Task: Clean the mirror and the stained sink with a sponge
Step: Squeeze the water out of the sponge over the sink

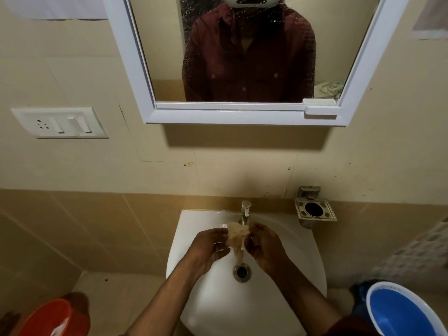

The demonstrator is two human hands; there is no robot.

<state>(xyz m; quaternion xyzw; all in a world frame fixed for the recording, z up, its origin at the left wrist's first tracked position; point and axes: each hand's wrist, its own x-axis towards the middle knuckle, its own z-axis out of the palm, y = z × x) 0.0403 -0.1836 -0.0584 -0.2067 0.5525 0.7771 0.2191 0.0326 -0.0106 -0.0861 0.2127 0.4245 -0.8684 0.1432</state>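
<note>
Beige sponge [238,236] pinched between left hand [210,246] and right hand [264,246] under the tap [245,210], over the sink [194,229]; spotted mirror [242,57] looks not yet wiped, so early going.

Dim, warm indoor light from above | mirror [244,57] casts a broad dark shadow on the wall beneath | wide-angle view bows edges | hands and corners softly blurred | white sink [286,238] brightest, no harsh glare

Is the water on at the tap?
Probably on. A pale stream drops from the wet beige sponge, held under the silver tap by both hands, toward the sink's metal drain; it could be wrung-out water.
</note>
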